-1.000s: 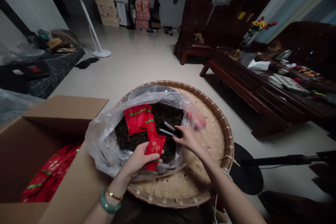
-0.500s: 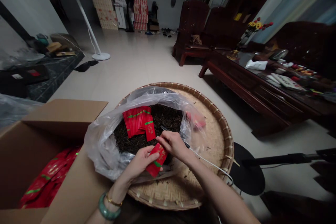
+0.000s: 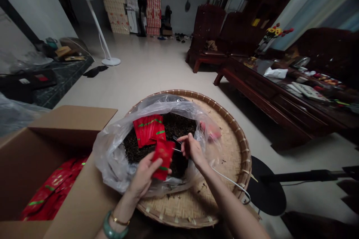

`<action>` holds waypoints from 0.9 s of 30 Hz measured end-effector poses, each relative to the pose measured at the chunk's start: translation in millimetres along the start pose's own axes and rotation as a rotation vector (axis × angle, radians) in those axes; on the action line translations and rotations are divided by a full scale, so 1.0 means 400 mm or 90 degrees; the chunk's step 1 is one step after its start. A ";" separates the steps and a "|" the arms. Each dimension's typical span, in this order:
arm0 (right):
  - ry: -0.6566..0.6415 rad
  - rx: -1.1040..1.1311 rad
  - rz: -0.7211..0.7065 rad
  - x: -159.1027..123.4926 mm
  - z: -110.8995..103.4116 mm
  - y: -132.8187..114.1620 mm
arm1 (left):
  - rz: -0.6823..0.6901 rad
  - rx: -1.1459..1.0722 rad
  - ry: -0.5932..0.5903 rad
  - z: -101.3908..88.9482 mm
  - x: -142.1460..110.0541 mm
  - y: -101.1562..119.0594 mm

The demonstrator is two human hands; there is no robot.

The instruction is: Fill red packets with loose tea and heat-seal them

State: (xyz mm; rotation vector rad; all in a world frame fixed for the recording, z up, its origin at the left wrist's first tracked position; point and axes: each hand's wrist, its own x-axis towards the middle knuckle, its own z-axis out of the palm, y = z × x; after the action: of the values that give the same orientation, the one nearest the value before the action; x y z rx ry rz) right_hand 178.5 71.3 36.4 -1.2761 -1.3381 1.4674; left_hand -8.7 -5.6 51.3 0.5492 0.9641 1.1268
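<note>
Packet [image 3: 163, 158] of glossy red is gripped in my left hand [image 3: 143, 175], thumb across its face and fingers behind, above an open plastic bag [image 3: 108, 160] of dark, dry leaf [image 3: 179, 125]. The packet is tilted and slightly blurred, with a green band near its lower end. My right hand [image 3: 194, 152] is beside it, thumb raised and fingers loosely curled near a slim tool [image 3: 176, 150] with a pale metal edge; I cannot tell whether those fingers hold the tool or only hover by it. A white cord [image 3: 232, 184] runs from beneath my right forearm across a round woven tray [image 3: 236, 145], which bears the bag.

Just beyond the held packet, a fanned row of red packets [image 3: 147, 130] lies overlapping on the leaf. On my left wrist are a green bangle [image 3: 110, 228] and a gold-coloured bracelet [image 3: 120, 221]. To my left, an open carton [image 3: 74, 117] contains more red packets, heaped in its shadowed interior. Across the pale floor [image 3: 146, 71] are a white standing fan [image 3: 98, 30] and, to the right, a long, dark wooden table [image 3: 252, 84] crowded with small items.
</note>
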 end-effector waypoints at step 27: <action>0.090 -0.575 -0.630 -0.005 0.063 0.009 | 0.044 -0.069 0.083 -0.031 0.039 0.021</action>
State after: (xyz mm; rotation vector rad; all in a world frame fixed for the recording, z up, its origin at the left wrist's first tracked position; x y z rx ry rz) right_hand 154.6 63.1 32.0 -0.8836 -2.1749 0.0585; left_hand -21.7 10.6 45.9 0.4285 0.9952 1.2814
